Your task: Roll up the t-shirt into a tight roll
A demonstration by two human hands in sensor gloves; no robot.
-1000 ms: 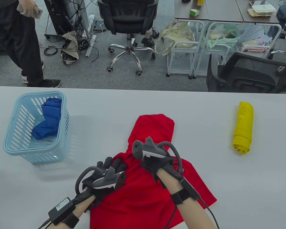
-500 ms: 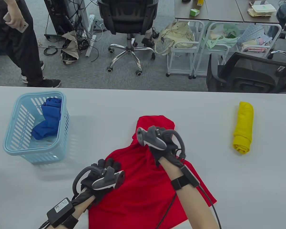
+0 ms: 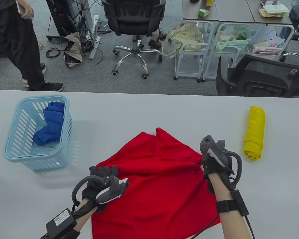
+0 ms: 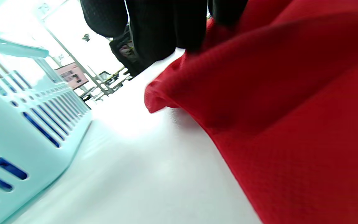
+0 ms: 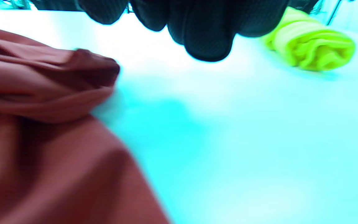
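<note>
The red t-shirt [image 3: 154,184] lies spread and rumpled on the grey table [image 3: 139,109], near the front edge. My left hand [image 3: 103,171] sits at its left corner with fingers curled on the fabric; in the left wrist view the dark fingers [image 4: 163,28] press into the red cloth [image 4: 275,109]. At the shirt's bunched right corner is my right hand [image 3: 208,161], fingers curled. In the right wrist view a gap shows between the fingertips [image 5: 204,34] and the bunched cloth [image 5: 57,87], so its hold is unclear.
A light blue basket [image 3: 12,154] holding a blue garment [image 3: 51,124] stands at the left, close to my left hand [image 4: 17,118]. A rolled yellow shirt [image 3: 255,132] lies at the right, just beyond my right hand [image 5: 309,46]. A person and office chairs are beyond the table.
My right hand swept from the shirt's middle out to the right, and the folded upper part opened out into a wide spread. My left hand drew slightly back and left with the left corner.
</note>
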